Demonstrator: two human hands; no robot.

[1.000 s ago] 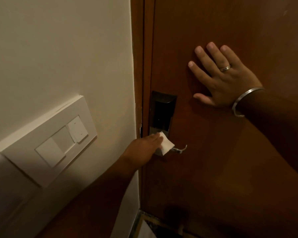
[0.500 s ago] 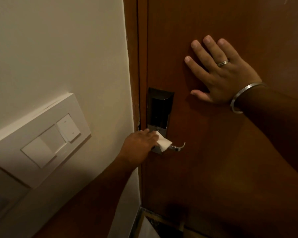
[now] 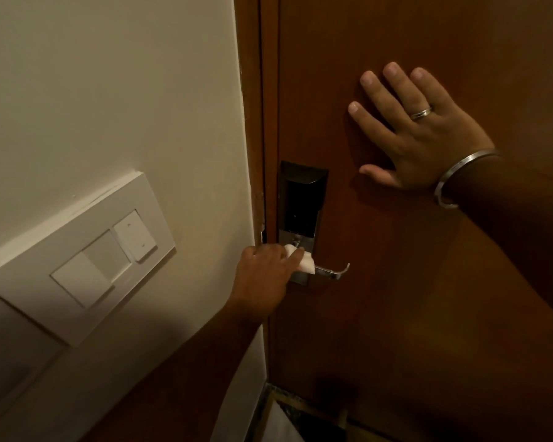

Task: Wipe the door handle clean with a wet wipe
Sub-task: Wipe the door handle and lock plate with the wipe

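A silver lever door handle (image 3: 332, 272) sticks out to the right from a dark electronic lock plate (image 3: 302, 199) on the brown wooden door (image 3: 396, 314). My left hand (image 3: 265, 275) holds a small white wet wipe (image 3: 304, 264) pressed against the handle's base, where the lever meets the plate. The curved free end of the lever is uncovered. My right hand (image 3: 415, 129) lies flat on the door above and right of the lock, fingers spread, with a ring and a metal bangle on it.
A white switch panel (image 3: 87, 260) is mounted on the cream wall (image 3: 109, 90) left of the door frame (image 3: 256, 122). A strip of floor and threshold (image 3: 288, 413) shows at the bottom.
My left hand has slid the wipe slightly left and up along the handle toward the lock plate, showing more of the lever. The right hand stays flat on the door.
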